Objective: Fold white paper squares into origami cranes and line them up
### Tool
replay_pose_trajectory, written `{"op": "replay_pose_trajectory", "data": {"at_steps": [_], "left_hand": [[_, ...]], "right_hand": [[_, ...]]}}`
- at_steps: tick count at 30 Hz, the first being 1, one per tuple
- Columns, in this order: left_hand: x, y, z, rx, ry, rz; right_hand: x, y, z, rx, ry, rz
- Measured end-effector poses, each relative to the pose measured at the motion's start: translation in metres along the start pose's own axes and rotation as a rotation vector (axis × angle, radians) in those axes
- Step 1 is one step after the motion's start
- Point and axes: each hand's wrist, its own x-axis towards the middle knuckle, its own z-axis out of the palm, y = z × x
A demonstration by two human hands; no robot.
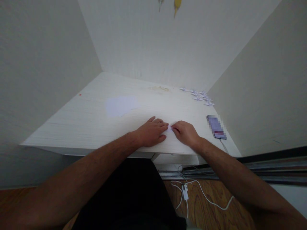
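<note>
A small piece of folded white paper (169,128) lies on the white desk near its front edge, between my two hands. My left hand (153,131) rests flat on the desk with its fingers stretched out, the fingertips touching the paper's left side. At the paper's right side, my right hand (185,132) is closed, with thumb and forefinger pinching its edge. Fingers cover much of the paper, so its exact folds cannot be made out.
White paper sheets (121,106) lie on the left of the desk (72,127). Several folded paper cranes (198,95) stand at the back right. A phone (216,127) with a cable lies at the right. Below, a white power strip (185,192) rests on the wooden floor.
</note>
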Motion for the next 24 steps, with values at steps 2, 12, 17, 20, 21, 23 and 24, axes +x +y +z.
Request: {"op": "replay_pose_trajectory", "data": {"at_steps": [2,12,17,20,21,23,24], "left_hand": [[0.0,0.0,0.0,-0.003,-0.002,-0.005],[-0.002,0.0,0.002,-0.001,-0.007,-0.01],[-0.001,0.0,0.002,0.011,-0.003,-0.013],[-0.001,0.001,0.001,0.018,-0.001,-0.021],[-0.001,0.002,0.002,0.021,0.001,-0.023],[-0.002,0.003,0.002,0.027,0.006,-0.027],[-0.002,0.004,0.002,0.03,0.008,-0.031]], "right_hand": [[0.0,0.0,0.0,0.058,0.022,0.015],[0.003,0.003,0.001,0.01,0.028,-0.084],[0.001,0.004,0.003,0.002,0.046,-0.092],[-0.001,0.001,0.002,0.0,0.059,-0.059],[-0.001,-0.001,0.001,-0.008,0.058,-0.055],[-0.002,-0.005,0.0,-0.027,0.041,-0.054],[-0.002,-0.007,-0.002,-0.035,0.026,-0.052]]}}
